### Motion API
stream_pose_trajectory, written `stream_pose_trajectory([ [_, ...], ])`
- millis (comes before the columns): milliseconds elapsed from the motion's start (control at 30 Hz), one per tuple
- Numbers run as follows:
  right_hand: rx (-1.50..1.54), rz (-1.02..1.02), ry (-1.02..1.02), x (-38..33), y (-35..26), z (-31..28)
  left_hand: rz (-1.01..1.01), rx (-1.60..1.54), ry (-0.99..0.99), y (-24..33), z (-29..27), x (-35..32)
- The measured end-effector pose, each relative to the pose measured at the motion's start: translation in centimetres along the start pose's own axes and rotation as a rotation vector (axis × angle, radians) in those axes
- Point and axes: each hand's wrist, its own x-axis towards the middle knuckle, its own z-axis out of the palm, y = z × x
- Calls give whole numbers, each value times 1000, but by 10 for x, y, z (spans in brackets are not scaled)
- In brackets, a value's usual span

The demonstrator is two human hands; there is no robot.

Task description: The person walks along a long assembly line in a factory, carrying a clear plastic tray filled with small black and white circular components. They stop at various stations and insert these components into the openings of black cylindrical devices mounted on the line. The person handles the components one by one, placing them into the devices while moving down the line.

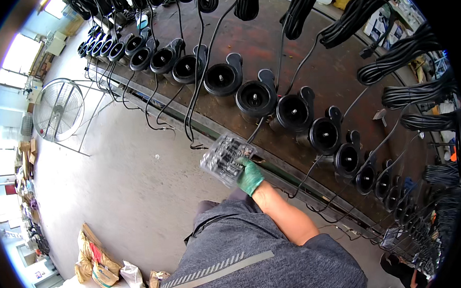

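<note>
Your right hand (250, 176), in a green glove, is raised in front of your chest, forearm angled up and to the left, fingers closed on the corner of a clear plastic tray (226, 158). The tray hangs tilted just short of the workbench (267, 44) edge, near the row of black pumps (256, 97). Your left hand is out of sight.

The place was a factory workshop: a long brown metal workbench (267, 44) carried a row of identical black round pump housings (256, 97) with coiled black cables (418, 92), and a large round wire-caged floor fan (58, 109) stood on the bare concrete floor (124, 184).
</note>
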Motion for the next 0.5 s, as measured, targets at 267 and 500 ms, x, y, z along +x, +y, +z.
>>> stream_pose_trajectory([
  [267, 40, -74, 133, 53, 45, 22, 129, -35, -14, 97, -77, 76],
  [500, 252, -356, 103, 85, 69, 31, -12, -54, -14, 283, -104, 74],
])
